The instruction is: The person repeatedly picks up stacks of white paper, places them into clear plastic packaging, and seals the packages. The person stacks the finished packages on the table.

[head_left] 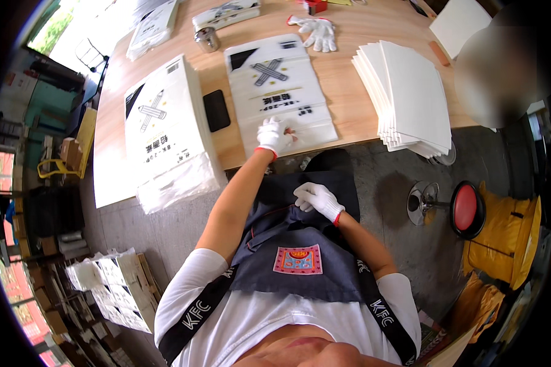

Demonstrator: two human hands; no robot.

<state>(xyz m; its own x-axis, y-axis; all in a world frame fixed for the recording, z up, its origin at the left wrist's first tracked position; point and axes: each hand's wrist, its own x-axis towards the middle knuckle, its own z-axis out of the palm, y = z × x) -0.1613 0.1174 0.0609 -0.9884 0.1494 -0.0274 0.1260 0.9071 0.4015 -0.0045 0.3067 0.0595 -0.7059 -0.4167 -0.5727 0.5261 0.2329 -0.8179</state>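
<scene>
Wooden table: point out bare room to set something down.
Bare tabletop shows between the flat printed bag and the white sheets, and left of the tall packet stack. It is crowded where the phone sits between that stack and the bag, with the left hand at its near end.

Bold black characters are striding across the bag, with a line of letters and digits running close by. Matching bold print is showing on the pack to its left. White capitals are standing out on both black straps, and short lettering is topping the pink-edged patch.
</scene>
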